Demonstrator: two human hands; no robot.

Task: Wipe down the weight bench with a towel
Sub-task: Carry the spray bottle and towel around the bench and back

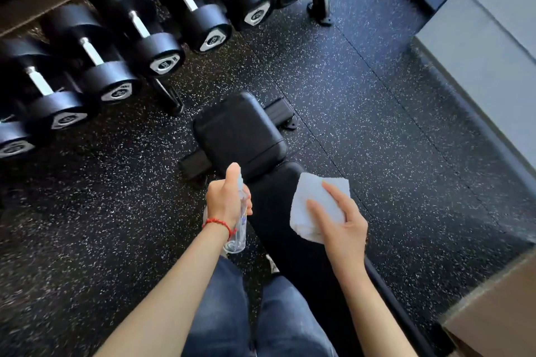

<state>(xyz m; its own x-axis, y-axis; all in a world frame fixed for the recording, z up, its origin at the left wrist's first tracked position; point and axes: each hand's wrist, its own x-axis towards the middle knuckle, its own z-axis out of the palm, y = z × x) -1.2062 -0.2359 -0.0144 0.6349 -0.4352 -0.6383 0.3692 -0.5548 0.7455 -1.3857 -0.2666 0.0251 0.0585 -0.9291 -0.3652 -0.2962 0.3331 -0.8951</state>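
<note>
The black padded weight bench (240, 133) runs from the middle of the view down toward my legs. My left hand (226, 200) grips a clear spray bottle (239, 229) upright over the bench's left edge, thumb up at the nozzle. A red string bracelet circles that wrist. My right hand (339, 220) holds a folded white towel (316, 200) above the right side of the long pad; the fingers lie along its top and the thumb is hidden beneath it.
A rack of black dumbbells (162, 38) fills the upper left, its foot (174, 104) close to the bench's far end. Speckled rubber floor (377, 124) surrounds the bench. A grey wall and ledge (478, 61) line the right, with a brown box (499, 313) at lower right.
</note>
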